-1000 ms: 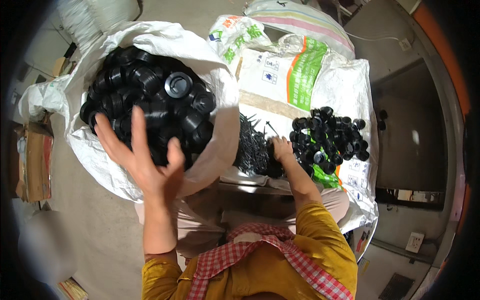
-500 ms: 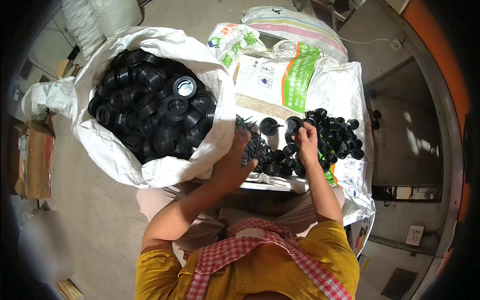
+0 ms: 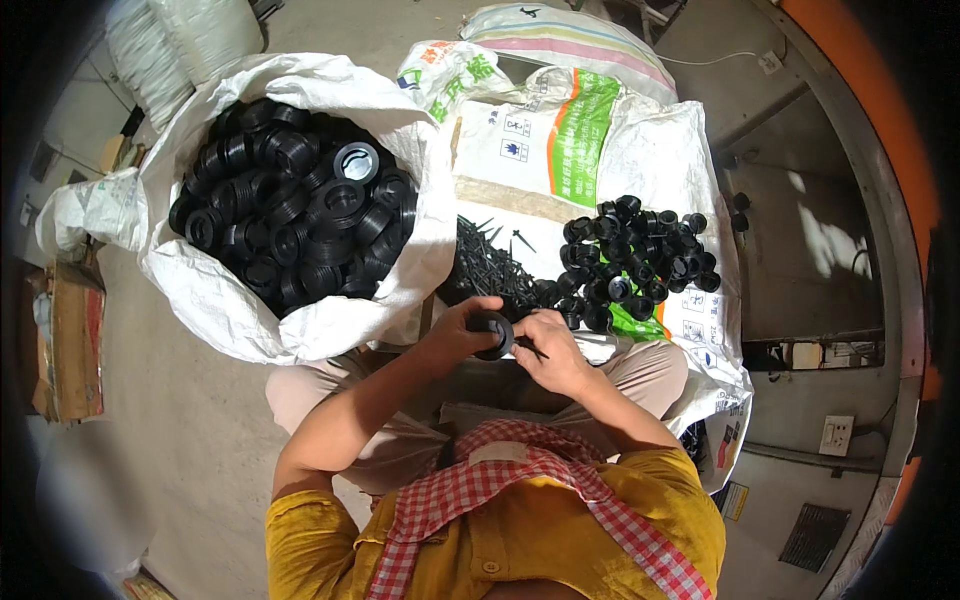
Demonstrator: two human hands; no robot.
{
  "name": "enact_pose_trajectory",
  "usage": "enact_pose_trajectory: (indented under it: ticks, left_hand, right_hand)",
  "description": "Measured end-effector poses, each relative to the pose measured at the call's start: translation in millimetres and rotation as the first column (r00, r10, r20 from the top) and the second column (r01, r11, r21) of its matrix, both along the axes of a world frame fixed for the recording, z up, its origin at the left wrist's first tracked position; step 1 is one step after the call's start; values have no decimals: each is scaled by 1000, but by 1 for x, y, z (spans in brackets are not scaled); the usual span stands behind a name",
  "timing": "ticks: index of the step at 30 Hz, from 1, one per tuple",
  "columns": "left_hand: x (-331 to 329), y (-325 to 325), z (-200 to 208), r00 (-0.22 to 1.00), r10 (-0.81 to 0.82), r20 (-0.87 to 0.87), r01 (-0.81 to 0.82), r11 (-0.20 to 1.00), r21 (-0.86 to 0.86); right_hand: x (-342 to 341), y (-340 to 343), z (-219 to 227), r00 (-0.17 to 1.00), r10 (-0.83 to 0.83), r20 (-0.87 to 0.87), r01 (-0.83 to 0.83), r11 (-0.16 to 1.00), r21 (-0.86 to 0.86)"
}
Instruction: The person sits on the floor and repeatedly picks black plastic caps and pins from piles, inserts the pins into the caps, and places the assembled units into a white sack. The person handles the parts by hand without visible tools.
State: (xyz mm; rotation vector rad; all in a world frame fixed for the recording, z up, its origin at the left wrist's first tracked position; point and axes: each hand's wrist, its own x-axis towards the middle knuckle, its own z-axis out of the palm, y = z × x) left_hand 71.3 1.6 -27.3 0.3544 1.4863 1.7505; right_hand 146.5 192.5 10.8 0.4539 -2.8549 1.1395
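Note:
Above my lap my two hands meet, almost touching. My left hand (image 3: 458, 333) is closed on a black round threaded cap (image 3: 492, 336), tilted with its ring-shaped rim showing. Beside it, my right hand (image 3: 556, 352) pinches a thin dark plastic piece (image 3: 533, 349), mostly covered by the fingers. Just beyond the hands lies a heap of thin black plastic spikes (image 3: 490, 265). Right of that heap, small black caps (image 3: 640, 250) are piled on a flattened white and green woven sack (image 3: 500, 190).
To the left stands an open white sack (image 3: 185, 290) filled with larger black threaded caps (image 3: 300, 200). A striped stuffed sack (image 3: 570, 40) lies at the back. Cardboard boxes (image 3: 75, 340) sit far left, and a grey metal panel (image 3: 800, 250) rises at the right.
My right hand has come back from the small caps toward my lap. My left hand has closed on a round cap. The dark disc lying on the flattened sack is gone from its spot.

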Motion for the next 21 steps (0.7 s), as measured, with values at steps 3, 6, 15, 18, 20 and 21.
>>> enact_pose_trajectory:
  ticks: [3,6,15,18,20,21]
  left_hand:
    - [-1,-4,2,798,-249,-549,127,960,-251]
    - [-1,-8,-3,288,-177,-941,228,967,-113]
    - [0,-16,29,964,211,-160,-120,889,443]
    - [22,13,6,975,1,-222,35,987,159]
    - [25,10,7,751,-82,-655,4,993,-120]
    - [21,5,22,844,-183,-504,57,965,-255]
  right_hand:
    - [5,-2,-2,998,56,21,-59,978,202]
    - [15,5,10,687,258,679,101,892,-441]
    - [48,38,-13,710,587,389,386,138,-912]
    - [11,-5,1,893,260,367,377,11,-926]
    - [-2,-23,-12,884,85,460,453,90,-887]
    - [-11,-30,-23,957,-94,274,288,226,-931]
